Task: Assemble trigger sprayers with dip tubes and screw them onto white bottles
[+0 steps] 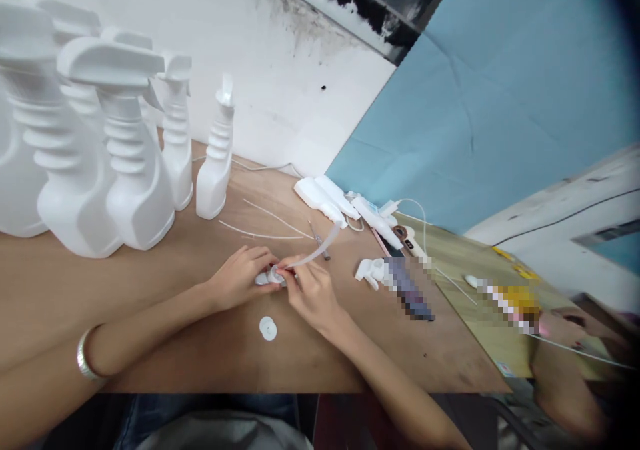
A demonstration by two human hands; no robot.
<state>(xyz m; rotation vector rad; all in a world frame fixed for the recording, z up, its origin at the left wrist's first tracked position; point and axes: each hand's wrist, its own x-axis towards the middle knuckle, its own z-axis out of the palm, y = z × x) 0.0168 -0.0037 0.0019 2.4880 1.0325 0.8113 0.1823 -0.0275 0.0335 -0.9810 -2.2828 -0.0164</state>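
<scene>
My left hand (243, 273) is closed around a small white plastic part with a round opening, which looks like a trigger spray head (275, 275). My right hand (311, 291) pinches at the rim of that part. From between its fingers a curved whitish dip tube (320, 249) sticks up to the right. Finger tips hide where the tube and the part meet. Just in front of my hands, thin white discs (269, 329) lie overlapping on the brown table (210, 343).
Several white spray bottles (140, 190) stand at the left. Thin white tubes (260, 235) and a screwdriver (320, 240) lie behind my hands. More bottles (320, 197) lie at the back. A loose spray head (370, 271) sits right. Another person's arm (560, 383) is far right.
</scene>
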